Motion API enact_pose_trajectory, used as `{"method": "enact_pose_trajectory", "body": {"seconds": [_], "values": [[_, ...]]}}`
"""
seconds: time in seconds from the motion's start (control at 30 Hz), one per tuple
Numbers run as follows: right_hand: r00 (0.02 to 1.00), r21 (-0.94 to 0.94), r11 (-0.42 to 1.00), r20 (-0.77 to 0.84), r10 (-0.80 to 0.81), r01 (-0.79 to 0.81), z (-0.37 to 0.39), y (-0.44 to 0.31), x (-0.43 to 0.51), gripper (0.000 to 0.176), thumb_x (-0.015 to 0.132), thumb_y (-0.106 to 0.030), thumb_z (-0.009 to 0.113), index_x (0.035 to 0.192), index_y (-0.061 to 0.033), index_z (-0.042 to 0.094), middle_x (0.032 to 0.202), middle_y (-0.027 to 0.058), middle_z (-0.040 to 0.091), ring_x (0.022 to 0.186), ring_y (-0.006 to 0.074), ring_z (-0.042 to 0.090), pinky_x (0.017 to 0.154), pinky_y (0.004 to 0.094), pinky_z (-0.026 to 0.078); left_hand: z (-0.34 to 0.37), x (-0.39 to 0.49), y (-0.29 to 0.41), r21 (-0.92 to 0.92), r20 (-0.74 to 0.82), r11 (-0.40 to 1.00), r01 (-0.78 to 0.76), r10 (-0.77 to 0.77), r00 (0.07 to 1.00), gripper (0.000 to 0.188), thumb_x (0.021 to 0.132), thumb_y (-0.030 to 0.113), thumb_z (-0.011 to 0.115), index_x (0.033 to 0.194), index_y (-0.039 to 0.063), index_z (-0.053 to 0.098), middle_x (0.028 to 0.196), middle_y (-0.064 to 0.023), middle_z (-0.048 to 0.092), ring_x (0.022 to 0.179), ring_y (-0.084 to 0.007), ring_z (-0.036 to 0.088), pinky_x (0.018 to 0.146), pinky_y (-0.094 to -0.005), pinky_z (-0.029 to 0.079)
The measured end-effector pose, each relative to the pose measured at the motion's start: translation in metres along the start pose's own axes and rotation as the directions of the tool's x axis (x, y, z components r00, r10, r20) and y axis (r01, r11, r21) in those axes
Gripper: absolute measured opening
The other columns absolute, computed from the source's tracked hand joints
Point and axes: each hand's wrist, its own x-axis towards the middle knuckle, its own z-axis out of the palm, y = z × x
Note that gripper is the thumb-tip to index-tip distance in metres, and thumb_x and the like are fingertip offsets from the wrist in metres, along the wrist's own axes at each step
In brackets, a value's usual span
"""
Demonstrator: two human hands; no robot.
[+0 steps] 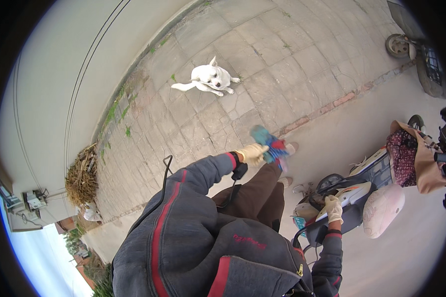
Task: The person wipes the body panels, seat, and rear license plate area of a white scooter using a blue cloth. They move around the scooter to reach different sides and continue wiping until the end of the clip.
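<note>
My left hand, in a pale glove, is closed around a bunched, multicoloured cloth of blue, teal and red. Motion blurs the cloth, which is held out over the ground near my shoes. On the right, my right hand, gloved too, touches the white and dark body of a parked scooter; its fingertips meet a dark part, and whether they grip it cannot be seen. A pinkish-white oval thing lies against the scooter's side.
A white dog sits on the stone paving, facing me. Beyond the scooter, another vehicle bears a tan and floral cover. A further vehicle stands top right. Dry brushwood leans by the wall. A brick strip edges the paving.
</note>
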Motion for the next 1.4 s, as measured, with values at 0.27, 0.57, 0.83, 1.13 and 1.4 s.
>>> {"method": "enact_pose_trajectory", "body": {"seconds": [0.27,0.57,0.83,1.13,1.4], "values": [[0.985,0.306,0.943,0.073,-0.156,0.127,-0.04,-0.183,-0.016,0.04,0.09,-0.027,0.068,0.12,0.0001,0.063,0.103,0.0179,0.071,0.093,0.0244,0.068,0.077,0.0322,0.053,0.09,-0.082,0.079,0.093,0.424,0.958,-0.27,0.208,0.881,0.07,0.096,0.059,0.04,0.093,-0.005,0.065,0.093,-0.0222,0.067,0.093,-0.0374,0.063,0.085,-0.045,0.046],[0.987,0.181,0.97,-0.049,-0.153,0.16,-0.02,-0.314,0.033,0.034,0.088,-0.034,0.066,0.101,-0.0021,0.069,0.092,0.0234,0.069,0.089,0.0372,0.067,0.078,0.0441,0.051,-0.082,-0.028,0.011,0.028,-0.465,0.991,-0.129,0.127,0.876,0.068,0.088,0.034,0.059,0.137,-0.009,0.041,0.128,-0.0341,0.053,0.123,-0.0395,0.053,0.104,-0.0421,0.041],[0.811,0.264,0.769,-0.253,-0.528,0.583,-0.027,-0.447,0.102,0.027,0.081,-0.015,0.071,0.102,0.002,0.068,0.118,0.02,0.061,0.103,0.0343,0.061,0.087,0.0384,0.049,-0.241,0.001,-0.009,-0.35,-0.325,0.857,-0.379,0.269,0.907,0.05,0.093,0.037,0.065,0.126,0.001,0.057,0.114,-0.0097,0.066,0.104,-0.018,0.059,0.092,-0.0319,0.045],[0.378,-0.228,0.391,-0.101,-0.92,0.892,-0.102,-0.539,0.042,0.018,0.08,-0.018,0.067,0.096,-0.0082,0.066,0.102,0.0125,0.063,0.092,0.0335,0.062,0.078,0.0425,0.052,-0.202,-0.065,0.058,-0.988,0.112,-0.08,0.13,0.198,0.974,0.056,0.095,0.057,0.049,0.127,0.013,0.059,0.118,-0.0115,0.065,0.106,-0.0234,0.06,0.088,-0.0501,0.048],[0.654,0.049,0.66,-0.203,-0.728,0.75,-0.161,-0.486,0.021,0.028,0.087,-0.034,0.069,0.098,-0.0085,0.069,0.094,0.0121,0.066,0.081,0.0294,0.065,0.07,0.0418,0.052,-0.23,-0.115,0.14,-0.956,-0.25,0.016,-0.294,0.482,0.84,0.042,0.099,0.026,0.053,0.132,0.0,0.053,0.133,-0.0113,0.056,0.118,-0.022,0.055,0.103,-0.036,0.044]]}}
